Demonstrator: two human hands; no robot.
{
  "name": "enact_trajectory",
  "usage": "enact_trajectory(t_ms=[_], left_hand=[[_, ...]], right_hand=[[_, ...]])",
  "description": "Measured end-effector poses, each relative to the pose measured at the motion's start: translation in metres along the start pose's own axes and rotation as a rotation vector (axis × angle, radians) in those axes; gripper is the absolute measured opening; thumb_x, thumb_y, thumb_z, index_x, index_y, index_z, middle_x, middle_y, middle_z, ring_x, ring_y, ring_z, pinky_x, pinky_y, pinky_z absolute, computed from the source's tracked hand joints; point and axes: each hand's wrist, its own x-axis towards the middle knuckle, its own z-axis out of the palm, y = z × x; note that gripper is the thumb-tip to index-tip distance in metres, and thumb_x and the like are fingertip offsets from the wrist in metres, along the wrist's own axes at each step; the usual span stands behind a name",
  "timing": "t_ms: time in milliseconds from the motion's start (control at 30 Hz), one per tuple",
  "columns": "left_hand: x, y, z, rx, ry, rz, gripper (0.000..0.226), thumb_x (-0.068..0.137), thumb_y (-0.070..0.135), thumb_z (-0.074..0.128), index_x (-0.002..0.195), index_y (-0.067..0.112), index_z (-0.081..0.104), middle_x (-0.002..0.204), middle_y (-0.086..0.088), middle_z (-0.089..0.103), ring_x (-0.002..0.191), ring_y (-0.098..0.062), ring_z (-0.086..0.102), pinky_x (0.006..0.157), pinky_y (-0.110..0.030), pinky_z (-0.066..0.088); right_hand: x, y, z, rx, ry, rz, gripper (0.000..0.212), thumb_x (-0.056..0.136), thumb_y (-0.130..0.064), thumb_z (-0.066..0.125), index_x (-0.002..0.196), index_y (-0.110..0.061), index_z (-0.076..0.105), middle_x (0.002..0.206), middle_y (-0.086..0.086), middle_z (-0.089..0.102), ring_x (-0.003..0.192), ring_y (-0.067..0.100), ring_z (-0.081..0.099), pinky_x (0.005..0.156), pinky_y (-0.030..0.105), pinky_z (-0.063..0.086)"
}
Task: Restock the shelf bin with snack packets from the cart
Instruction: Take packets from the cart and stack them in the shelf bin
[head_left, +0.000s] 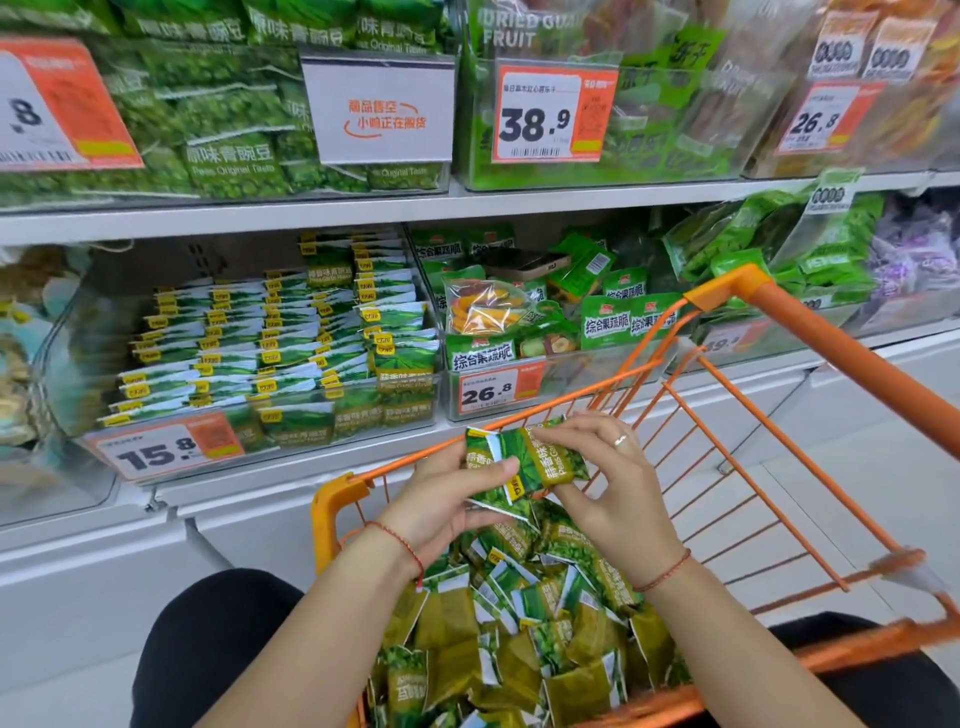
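At centre left of the frame I see the shelf bin (249, 338) stacked with green packets. Below it, my left hand (447, 499) and right hand (608, 483) together grip a small bunch of snack packets (524, 462) above the orange cart (831, 364), whose front rim lies between hands and bin.

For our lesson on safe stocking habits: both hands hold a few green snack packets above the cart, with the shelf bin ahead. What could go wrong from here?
1. The left hand and right hand pinch several packets together; one might slip back into the cart.
2. The shelf bin already holds neat rows; pushing a bunch in could topple them.
3. The neighbouring bin holds different green packets, so a mix-up is possible.
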Motion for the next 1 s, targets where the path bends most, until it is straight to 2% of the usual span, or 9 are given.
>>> enact_trajectory(t_ms=[133,200,300,433,567,767,867,933,1000], left_hand=[[0.001,0.000,0.002,-0.054,0.014,-0.011,0.035,0.085,0.030,0.061,0.114,0.010,0.060,0.107,-0.010,0.069,0.086,-0.021,0.070,0.076,-0.041,0.059],[0.000,0.002,0.003,-0.113,-0.012,-0.045,0.052,0.084,0.039,0.058,0.122,0.005,0.056,0.118,-0.016,0.064,0.096,-0.026,0.068,0.076,-0.041,0.059],[-0.001,0.004,0.005,-0.274,-0.063,-0.075,0.054,0.086,0.033,0.051,0.128,0.000,0.049,0.119,-0.019,0.063,0.101,-0.030,0.065,0.077,-0.040,0.059],[-0.001,0.007,0.003,-0.374,-0.110,-0.053,0.071,0.088,0.059,0.046,0.144,0.017,0.035,0.145,-0.008,0.038,0.133,-0.022,0.042,0.091,-0.049,0.051],[-0.006,0.005,0.009,-0.211,-0.142,0.035,0.042,0.082,0.025,0.060,0.120,0.008,0.055,0.106,-0.007,0.070,0.097,-0.017,0.068,0.075,-0.034,0.058],[-0.003,0.013,0.003,-0.257,0.057,0.127,0.025,0.091,0.013,0.056,0.114,0.004,0.057,0.103,-0.013,0.066,0.083,-0.018,0.068,0.066,-0.032,0.058],[-0.005,0.026,-0.005,-0.146,0.144,0.153,0.047,0.090,0.020,0.062,0.130,0.002,0.047,0.125,-0.014,0.059,0.103,-0.022,0.062,0.078,-0.037,0.056],[-0.011,0.037,-0.012,-0.021,0.166,0.213,0.023,0.092,0.023,0.059,0.112,0.012,0.058,0.113,-0.006,0.065,0.103,-0.019,0.060,0.092,-0.041,0.048],[-0.019,0.047,-0.025,0.172,0.230,0.272,0.018,0.091,0.035,0.060,0.099,0.019,0.059,0.105,0.000,0.066,0.102,-0.017,0.059,0.096,-0.039,0.045]], right_hand=[[-0.001,-0.011,-0.001,0.002,0.077,-0.091,0.025,0.072,-0.021,0.069,0.095,-0.026,0.061,0.099,-0.005,0.060,0.116,0.005,0.050,0.108,0.027,0.033],[-0.001,-0.017,-0.001,-0.025,0.151,-0.160,0.018,0.074,-0.020,0.066,0.091,-0.016,0.064,0.091,0.003,0.059,0.095,0.006,0.056,0.087,0.018,0.045],[0.000,-0.019,0.002,-0.247,0.181,-0.254,0.025,0.072,-0.020,0.067,0.098,-0.019,0.066,0.094,0.001,0.054,0.075,0.013,0.057,0.060,0.023,0.049],[0.000,-0.019,0.012,-0.448,0.099,-0.322,0.035,0.074,-0.020,0.061,0.108,-0.017,0.071,0.101,0.008,0.061,0.086,0.017,0.051,0.063,0.027,0.049],[0.000,-0.022,0.019,-0.455,-0.069,-0.280,0.050,0.083,-0.036,0.059,0.127,-0.012,0.060,0.111,0.008,0.059,0.094,0.017,0.048,0.077,0.026,0.043],[0.006,-0.038,0.010,-0.064,-0.169,-0.028,0.058,0.087,-0.044,0.047,0.141,-0.025,0.042,0.136,-0.012,0.043,0.125,0.001,0.038,0.104,0.010,0.027],[0.027,-0.059,0.012,0.300,-0.247,0.316,0.056,0.087,-0.054,0.055,0.137,-0.031,0.044,0.131,-0.020,0.048,0.121,-0.003,0.046,0.101,0.015,0.038],[0.041,-0.071,0.020,0.562,-0.275,0.455,0.050,0.087,-0.033,0.059,0.134,-0.021,0.049,0.122,-0.017,0.056,0.113,0.003,0.053,0.095,0.021,0.048],[0.053,-0.078,0.032,0.587,-0.235,0.486,0.059,0.086,-0.019,0.064,0.140,-0.013,0.041,0.115,-0.017,0.049,0.105,-0.002,0.051,0.081,0.007,0.048]])
